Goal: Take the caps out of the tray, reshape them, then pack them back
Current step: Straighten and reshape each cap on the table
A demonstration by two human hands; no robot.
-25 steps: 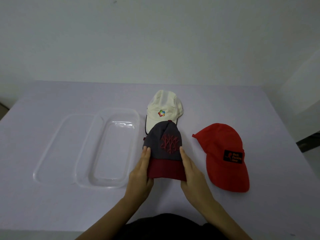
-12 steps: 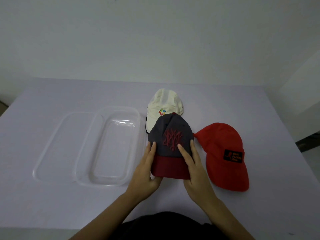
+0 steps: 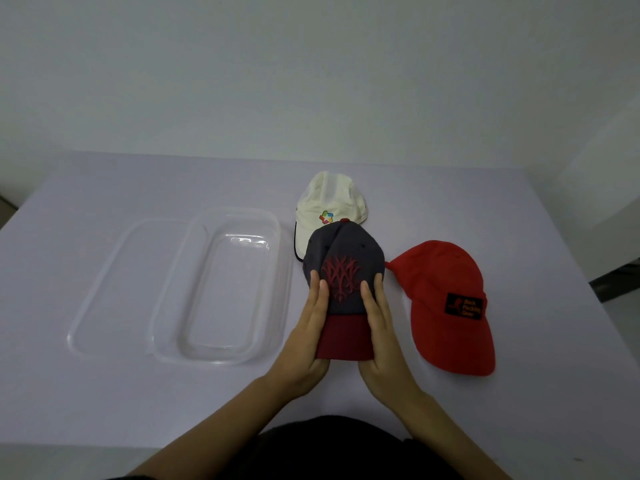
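Head view: left hand (image 3: 306,330) and right hand (image 3: 382,336) flank grey cap (image 3: 346,249), straight fingers (image 3: 320,296) pressed together on its crown; clear tray (image 3: 207,359) just beside, left.

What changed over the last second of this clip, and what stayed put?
The left hand and right hand slid their fingers from the sides of the grey cap up onto its crown front; the crown filled out, wider and rounder. The white cap, red cap and tray stayed put.
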